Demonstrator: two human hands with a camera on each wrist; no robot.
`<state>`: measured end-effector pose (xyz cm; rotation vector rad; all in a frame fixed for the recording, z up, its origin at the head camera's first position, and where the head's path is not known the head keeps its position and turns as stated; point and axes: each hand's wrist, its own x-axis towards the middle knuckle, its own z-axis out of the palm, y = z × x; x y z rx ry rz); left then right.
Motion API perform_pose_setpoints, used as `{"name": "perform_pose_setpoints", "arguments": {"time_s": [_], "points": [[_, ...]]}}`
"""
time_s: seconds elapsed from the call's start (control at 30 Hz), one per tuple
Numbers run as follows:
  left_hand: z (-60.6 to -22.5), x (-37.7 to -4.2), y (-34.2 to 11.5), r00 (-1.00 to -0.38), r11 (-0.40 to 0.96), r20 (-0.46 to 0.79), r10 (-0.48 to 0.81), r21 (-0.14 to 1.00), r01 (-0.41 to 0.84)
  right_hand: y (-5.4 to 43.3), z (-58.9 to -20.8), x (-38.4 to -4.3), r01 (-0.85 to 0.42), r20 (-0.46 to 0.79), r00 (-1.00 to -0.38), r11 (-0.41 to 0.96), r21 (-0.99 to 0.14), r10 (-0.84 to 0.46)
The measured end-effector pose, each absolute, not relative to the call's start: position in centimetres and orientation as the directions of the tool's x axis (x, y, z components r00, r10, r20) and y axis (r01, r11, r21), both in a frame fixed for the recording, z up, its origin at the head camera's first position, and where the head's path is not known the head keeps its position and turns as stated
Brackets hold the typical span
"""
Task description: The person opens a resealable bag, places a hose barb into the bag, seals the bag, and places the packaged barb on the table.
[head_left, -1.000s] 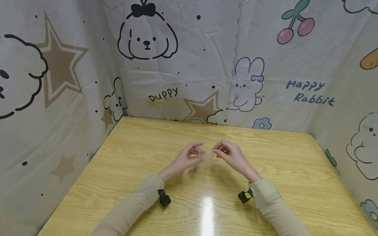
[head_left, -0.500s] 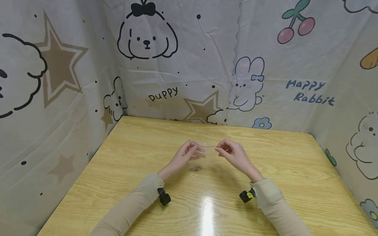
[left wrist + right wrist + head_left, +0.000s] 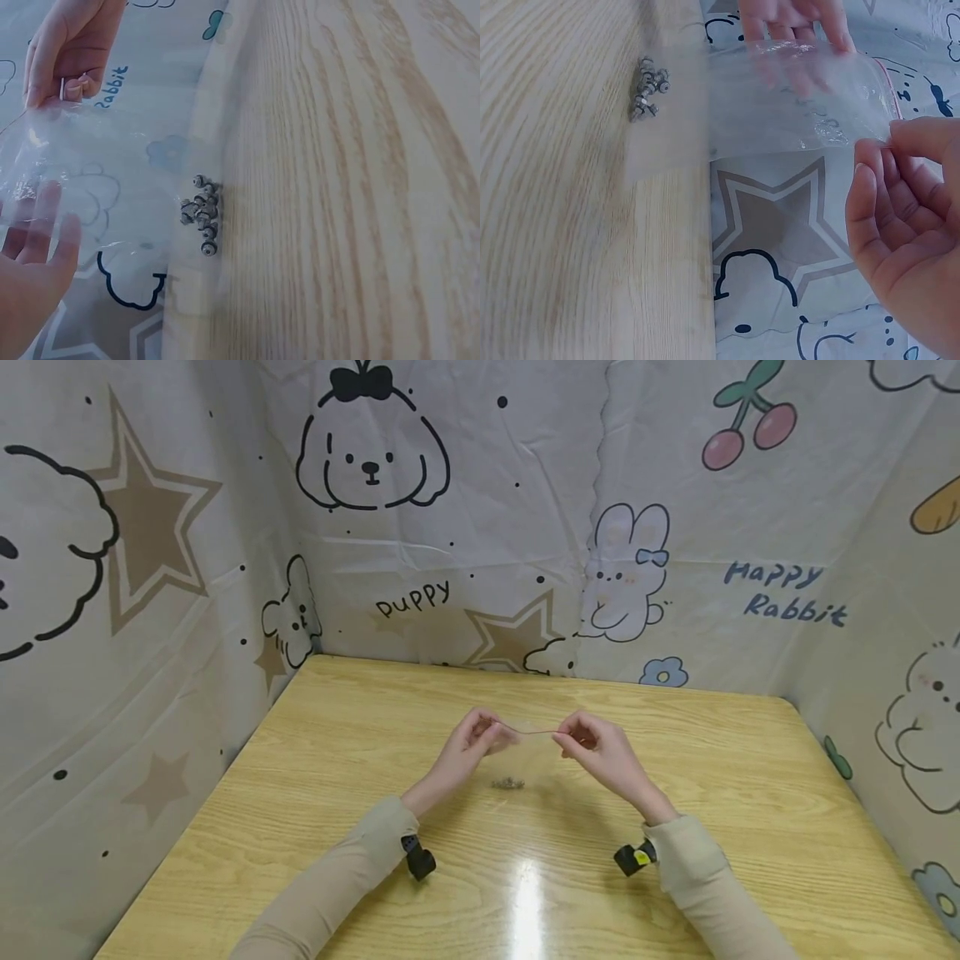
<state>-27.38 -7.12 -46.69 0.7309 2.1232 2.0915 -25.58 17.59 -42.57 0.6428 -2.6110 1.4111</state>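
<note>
A clear zip-lock bag (image 3: 536, 756) with a thin red line along its top edge hangs between my two hands above the table. My left hand (image 3: 467, 750) pinches one top corner; some of its fingers extend behind the clear film. At the opposite corner, my right hand (image 3: 606, 758) pinches the edge between thumb and forefinger, its other fingers curled. Several small metal parts (image 3: 201, 214), like little fittings with dark rings, lie bunched at the bottom of the bag. The right wrist view shows the bag (image 3: 780, 112) stretched out flat, apparently zipped, though the seal is too small to tell.
The wooden table (image 3: 360, 710) spreads around both hands. Printed cloth (image 3: 450, 527) with cartoon animals and stars rises along its back and sides. A bright reflection lies on the tabletop in front of the bag.
The left fingers have moved up to the bag's top corner. Both hands have shifted slightly, the right one rightward, and the top edge is drawn straighter. The metal parts have swung right with the bag.
</note>
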Motion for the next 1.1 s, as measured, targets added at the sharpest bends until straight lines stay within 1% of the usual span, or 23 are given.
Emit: {"name": "perform_pose_setpoints", "arguments": {"time_s": [0.1,0.2,0.4,0.57,0.87,0.97,1.1], "points": [[-46.5,-27.3,-7.1,-0.896,-0.009,0.275,0.348,0.957,0.290,17.8,-42.6,-25.6,-0.411,0.289,-0.906,0.480,-0.775,-0.309],[-46.3,-27.3,-7.2,-0.902,-0.013,0.273,0.333,0.958,0.286,17.8,-42.6,-25.7,-0.420,0.300,-0.903,0.480,-0.770,-0.308],[-46.3,-27.2,-7.2,-0.902,-0.065,0.271,0.336,0.962,0.265,17.7,-42.8,-25.7,-0.453,0.338,-0.889,0.475,-0.755,-0.310],[-46.4,-27.2,-7.0,-0.895,-0.092,0.299,0.331,0.954,0.285,17.6,-42.9,-25.7,-0.485,0.375,-0.873,0.474,-0.735,-0.312],[-46.3,-27.2,-6.8,-0.899,-0.104,0.306,0.315,0.952,0.288,17.1,-43.2,-25.9,-0.455,0.340,-0.887,0.460,-0.762,-0.314],[-46.2,-27.2,-6.7,-0.903,-0.090,0.291,0.315,0.957,0.277,16.9,-43.3,-26.0,-0.457,0.344,-0.886,0.457,-0.763,-0.313],[-46.1,-27.2,-6.7,-0.916,-0.023,0.260,0.306,0.964,0.266,16.8,-43.3,-26.1,-0.477,0.367,-0.876,0.460,-0.748,-0.313]]}}
